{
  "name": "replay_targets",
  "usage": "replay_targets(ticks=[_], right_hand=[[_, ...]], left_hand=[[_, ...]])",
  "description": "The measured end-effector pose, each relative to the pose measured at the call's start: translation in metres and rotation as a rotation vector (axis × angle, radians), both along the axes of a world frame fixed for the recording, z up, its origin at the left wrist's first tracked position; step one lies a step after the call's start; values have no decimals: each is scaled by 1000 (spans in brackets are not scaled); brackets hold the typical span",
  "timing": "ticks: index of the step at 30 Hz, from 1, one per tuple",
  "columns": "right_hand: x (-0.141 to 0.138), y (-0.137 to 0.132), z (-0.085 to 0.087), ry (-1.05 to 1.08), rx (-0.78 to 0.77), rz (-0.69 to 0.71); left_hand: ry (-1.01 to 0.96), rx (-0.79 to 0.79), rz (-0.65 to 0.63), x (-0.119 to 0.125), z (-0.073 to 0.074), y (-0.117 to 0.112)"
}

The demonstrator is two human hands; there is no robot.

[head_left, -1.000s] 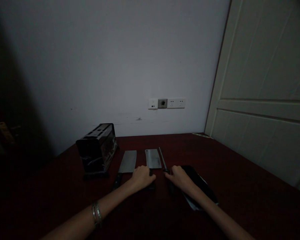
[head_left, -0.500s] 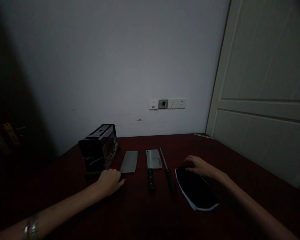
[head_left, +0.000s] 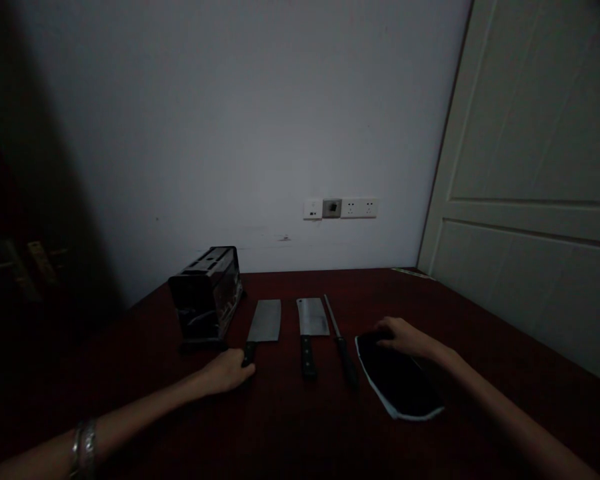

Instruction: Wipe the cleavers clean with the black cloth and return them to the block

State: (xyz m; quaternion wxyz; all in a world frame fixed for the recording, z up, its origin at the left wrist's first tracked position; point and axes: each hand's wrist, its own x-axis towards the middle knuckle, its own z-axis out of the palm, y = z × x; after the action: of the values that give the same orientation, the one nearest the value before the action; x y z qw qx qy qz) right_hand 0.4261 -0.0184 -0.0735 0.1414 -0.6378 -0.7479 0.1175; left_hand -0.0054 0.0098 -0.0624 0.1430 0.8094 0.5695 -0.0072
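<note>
Two cleavers lie side by side on a dark red table (head_left: 290, 427). My left hand (head_left: 227, 372) is closed over the dark handle of the left cleaver (head_left: 265, 321), whose blade points away from me. The right cleaver (head_left: 313, 319) lies untouched, and a thin sharpening steel (head_left: 341, 341) lies just right of it. My right hand (head_left: 403, 335) rests with fingers laid on the far end of a flat black cloth with a white edge (head_left: 397, 385).
A black knife block (head_left: 206, 292) stands at the back left of the table, next to the left cleaver. A pale wall with a row of sockets (head_left: 341, 208) is behind. A white door (head_left: 530, 200) flanks the table on the right.
My left hand went from the right cleaver's handle to the left cleaver's handle. My right hand left the sharpening steel and went right onto the black cloth.
</note>
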Motion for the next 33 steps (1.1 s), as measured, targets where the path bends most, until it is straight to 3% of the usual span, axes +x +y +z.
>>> replay_targets(ticks=[6,14,24,30,33], right_hand=[[-1,-1,2,17,-16,15],[-2,-6,2,49,-4,1],[-6,-13,6,69,28,4],[-44,-24,20,17,283,-29],[-75,-27,25,-5,298,-3]], left_hand=[[-16,5,-5,18,5,-4],[106,108,-38,45,14,-16],[169,160,-89,47,15,-18],[193,162,-100,47,18,-20],[206,172,-107,49,19,-22]])
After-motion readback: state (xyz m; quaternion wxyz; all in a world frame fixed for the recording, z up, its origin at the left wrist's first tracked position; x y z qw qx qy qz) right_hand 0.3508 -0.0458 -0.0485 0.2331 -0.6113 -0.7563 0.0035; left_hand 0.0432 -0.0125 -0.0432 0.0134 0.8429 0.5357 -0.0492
